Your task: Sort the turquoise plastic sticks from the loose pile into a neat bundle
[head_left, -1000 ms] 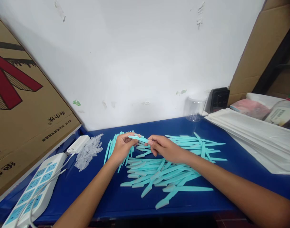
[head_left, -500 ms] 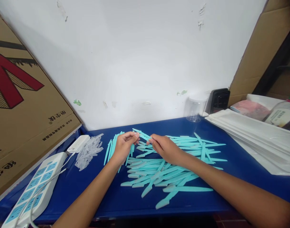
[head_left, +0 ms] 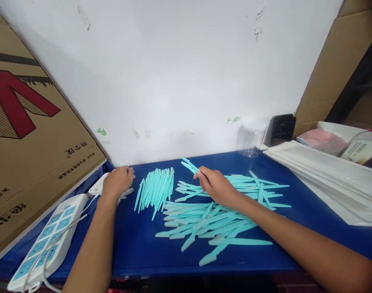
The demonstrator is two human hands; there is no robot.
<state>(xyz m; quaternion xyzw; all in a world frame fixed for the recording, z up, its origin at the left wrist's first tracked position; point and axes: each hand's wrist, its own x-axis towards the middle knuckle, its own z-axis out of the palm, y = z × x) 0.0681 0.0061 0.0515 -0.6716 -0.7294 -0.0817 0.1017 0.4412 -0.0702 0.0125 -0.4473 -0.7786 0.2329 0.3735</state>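
Observation:
My right hand (head_left: 214,185) is closed around what look like two teal eyebrow razors (head_left: 190,165), raised above the table with their tips pointing up and left. Below it lies a loose heap of teal eyebrow razors (head_left: 188,221), several with pale blade ends to the left. My left hand (head_left: 118,181) is over the pile of clear plastic caps (head_left: 125,194), its fingers curled; what they pinch is hidden. Between both hands lies a neater row of teal eyebrow razors (head_left: 155,187), side by side.
A white power strip (head_left: 48,240) with cables lies at the left, and a white adapter (head_left: 97,185) is beside my left wrist. A cardboard box (head_left: 45,134) leans there. At the back right stand a clear jar (head_left: 251,140) and a black object (head_left: 282,129), near white sheets (head_left: 323,179).
My left hand has moved left and down, from the razors in my right hand to the clear caps. My right hand still holds the razors, now slightly farther right.

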